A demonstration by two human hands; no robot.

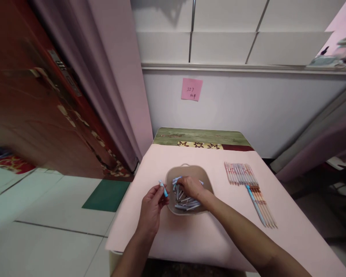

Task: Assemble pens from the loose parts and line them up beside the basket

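Note:
My left hand [152, 207] pinches a short light-blue pen part [163, 188] between thumb and fingers, just off the left rim of a beige-brown basket [173, 175]. Inside the basket lie many loose pen parts [187, 204], slim tubes in pale blue, white and grey. My right hand [192, 185] reaches into the basket from the right, its fingers bent down among the parts. Whatever those fingertips grip is hidden. To the right on the table, a row of finished-looking pens [240, 174] lies side by side.
Below that row lie several more pens [265, 207], with a blue pen [256, 206] at their left. A pink cover [219, 238] drapes the table, its green far end [202, 134] showing. Behind stands a wall with a pink note [192, 89]. A red-brown door [46, 96] is at left.

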